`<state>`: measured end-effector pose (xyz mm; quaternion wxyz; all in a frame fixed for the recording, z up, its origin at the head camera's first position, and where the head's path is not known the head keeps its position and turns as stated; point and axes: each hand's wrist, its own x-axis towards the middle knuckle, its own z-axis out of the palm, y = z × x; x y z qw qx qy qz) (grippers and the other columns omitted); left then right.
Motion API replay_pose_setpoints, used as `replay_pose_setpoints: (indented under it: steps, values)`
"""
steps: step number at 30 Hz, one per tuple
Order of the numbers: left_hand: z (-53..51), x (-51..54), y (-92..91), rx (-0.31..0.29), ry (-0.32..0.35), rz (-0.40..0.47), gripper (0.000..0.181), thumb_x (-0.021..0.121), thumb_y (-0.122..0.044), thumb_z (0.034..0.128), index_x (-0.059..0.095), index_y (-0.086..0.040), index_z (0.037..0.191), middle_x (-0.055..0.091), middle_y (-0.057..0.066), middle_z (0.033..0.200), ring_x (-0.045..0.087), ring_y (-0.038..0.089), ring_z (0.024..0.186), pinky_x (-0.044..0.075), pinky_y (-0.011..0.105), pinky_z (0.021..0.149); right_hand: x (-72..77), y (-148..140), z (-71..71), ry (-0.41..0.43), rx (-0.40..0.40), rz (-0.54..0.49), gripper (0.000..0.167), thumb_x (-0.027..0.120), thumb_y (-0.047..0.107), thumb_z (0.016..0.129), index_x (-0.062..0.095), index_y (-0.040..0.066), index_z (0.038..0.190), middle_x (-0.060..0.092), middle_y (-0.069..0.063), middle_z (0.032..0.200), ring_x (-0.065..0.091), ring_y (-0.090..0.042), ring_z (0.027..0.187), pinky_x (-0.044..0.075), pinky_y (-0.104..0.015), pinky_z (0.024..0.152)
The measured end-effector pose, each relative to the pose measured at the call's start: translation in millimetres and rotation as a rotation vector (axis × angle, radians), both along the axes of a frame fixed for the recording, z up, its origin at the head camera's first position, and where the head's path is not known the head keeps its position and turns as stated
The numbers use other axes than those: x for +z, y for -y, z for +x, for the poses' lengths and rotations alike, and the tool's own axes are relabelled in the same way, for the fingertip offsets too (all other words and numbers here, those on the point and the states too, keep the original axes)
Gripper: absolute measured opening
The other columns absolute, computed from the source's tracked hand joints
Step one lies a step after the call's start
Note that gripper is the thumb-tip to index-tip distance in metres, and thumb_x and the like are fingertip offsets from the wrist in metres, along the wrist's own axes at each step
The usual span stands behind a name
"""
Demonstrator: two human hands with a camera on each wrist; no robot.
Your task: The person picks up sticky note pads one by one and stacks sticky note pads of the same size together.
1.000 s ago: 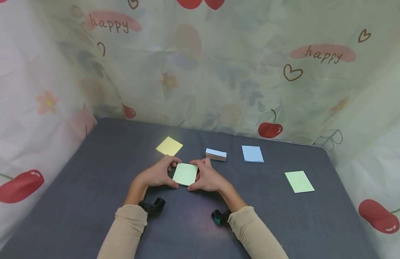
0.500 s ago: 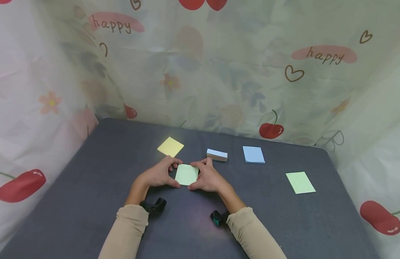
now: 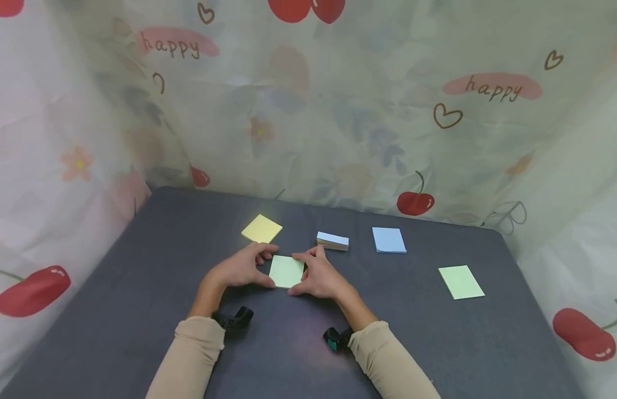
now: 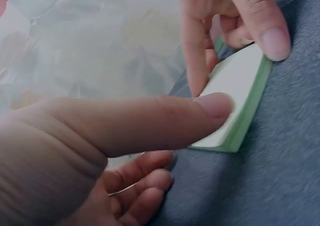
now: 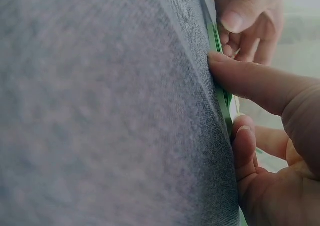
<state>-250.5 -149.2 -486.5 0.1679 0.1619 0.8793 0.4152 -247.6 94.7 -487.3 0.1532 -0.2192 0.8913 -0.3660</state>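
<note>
Inside the grey cloth-topped table's (image 3: 273, 360) far edge, I have the right hand (image 3: 320, 275) pinching a square pale-green paper pad (image 3: 285, 271), the left hand (image 3: 242, 267) loosely spread alongside.

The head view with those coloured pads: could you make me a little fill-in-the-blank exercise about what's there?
1. The central pad, between the left grip and the right grip, is pale ____.
2. The tilted pad just beyond the left grip is ____.
3. The flat pad between the thick block and the rightmost pad is ____.
4. The word printed twice on the backdrop is ____.

Missing words: green; yellow; blue; happy.
</note>
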Motion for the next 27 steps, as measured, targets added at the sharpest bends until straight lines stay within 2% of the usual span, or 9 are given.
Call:
replay_pose_setpoints:
  steps: [5, 8, 11, 13, 16, 18, 20, 22, 27]
  values:
    - [-2.8, 8.6, 7.3, 0.081, -0.064, -0.007, 0.078, 0.088, -0.025, 0.0798, 0.053, -0.011, 0.147, 0.06, 0.017, 0.137, 0.059, 0.034, 0.116, 0.053, 0.045, 0.09, -1.4, -2.0, 1.4, -0.001, -0.007, -0.009, 0.087, 0.093, 0.021, 0.074, 0.052, 0.006, 0.149, 0.039, -0.014, 0.124, 0.058, -0.006, 0.073, 0.047, -0.02, 0.07]
    - [-5.3, 11.6, 11.8, 0.169, -0.088, 0.007, 0.078, 0.088, -0.027, 0.0796, 0.053, -0.014, 0.147, 0.059, 0.016, 0.137, 0.058, 0.036, 0.119, 0.054, 0.046, 0.088, -1.5, -2.6, 1.4, 0.0, -0.008, -0.011, 0.087, 0.093, 0.02, 0.074, 0.051, 0.006, 0.15, 0.039, -0.014, 0.124, 0.057, -0.006, 0.073, 0.047, -0.02, 0.07]
    - [-9.2, 13.1, 15.6, 0.234, -0.15, 0.022, 0.081, 0.089, -0.029, 0.0792, 0.051, -0.013, 0.149, 0.055, 0.018, 0.139, 0.056, 0.04, 0.123, 0.053, 0.051, 0.093, -1.2, -2.6, 1.0, 0.001, -0.009, -0.018, 0.087, 0.093, 0.019, 0.074, 0.051, 0.006, 0.15, 0.039, -0.013, 0.123, 0.057, -0.007, 0.073, 0.047, -0.02, 0.07]
    - [-12.9, 12.8, 18.1, 0.26, -0.207, 0.026, 0.084, 0.089, -0.03, 0.0784, 0.05, -0.011, 0.15, 0.054, 0.018, 0.141, 0.054, 0.041, 0.125, 0.047, 0.055, 0.101, -1.0, -2.2, 0.8, 0.002, -0.006, -0.022, 0.088, 0.093, 0.019, 0.074, 0.05, 0.006, 0.15, 0.039, -0.013, 0.123, 0.057, -0.007, 0.073, 0.047, -0.02, 0.07]
    - [-20.1, 10.8, 21.5, 0.277, -0.304, 0.008, 0.085, 0.089, -0.031, 0.0786, 0.049, -0.006, 0.149, 0.053, 0.02, 0.144, 0.048, 0.041, 0.131, 0.032, 0.06, 0.113, -1.2, -1.4, 0.6, 0.0, -0.001, -0.027, 0.088, 0.093, 0.018, 0.074, 0.051, 0.006, 0.15, 0.039, -0.013, 0.123, 0.057, -0.007, 0.073, 0.047, -0.02, 0.07]
    - [-25.2, 9.2, 23.5, 0.296, -0.333, -0.013, 0.085, 0.089, -0.033, 0.0784, 0.05, -0.006, 0.149, 0.052, 0.019, 0.146, 0.043, 0.039, 0.135, 0.025, 0.061, 0.116, -1.2, -1.0, 0.7, 0.004, 0.0, -0.029, 0.088, 0.093, 0.018, 0.074, 0.05, 0.006, 0.15, 0.039, -0.013, 0.123, 0.057, -0.006, 0.073, 0.046, -0.02, 0.071]
    - [-30.7, 7.3, 25.8, 0.309, -0.352, -0.045, 0.086, 0.089, -0.034, 0.0782, 0.05, -0.006, 0.149, 0.05, 0.02, 0.148, 0.039, 0.038, 0.139, 0.023, 0.061, 0.117, -1.3, -0.9, 0.8, 0.002, 0.002, -0.035, 0.088, 0.093, 0.018, 0.074, 0.05, 0.006, 0.15, 0.039, -0.014, 0.124, 0.057, -0.006, 0.072, 0.047, -0.02, 0.07]
    - [-35.7, 5.7, 28.3, 0.317, -0.355, -0.077, 0.088, 0.089, -0.036, 0.0773, 0.049, -0.008, 0.15, 0.049, 0.02, 0.149, 0.038, 0.04, 0.14, 0.026, 0.061, 0.116, -1.3, -0.9, 0.9, 0.001, 0.006, -0.037, 0.088, 0.093, 0.017, 0.074, 0.05, 0.005, 0.15, 0.038, -0.014, 0.124, 0.057, -0.006, 0.072, 0.047, -0.02, 0.07]
    - [-47.8, 2.7, 35.2, 0.287, -0.342, -0.155, 0.095, 0.092, -0.039, 0.0739, 0.047, -0.007, 0.151, 0.047, 0.021, 0.151, 0.039, 0.042, 0.14, 0.032, 0.061, 0.115, -1.3, -1.1, 1.5, -0.005, 0.015, -0.039, 0.087, 0.092, 0.017, 0.074, 0.05, 0.004, 0.149, 0.038, -0.015, 0.125, 0.056, -0.006, 0.071, 0.046, -0.02, 0.07]
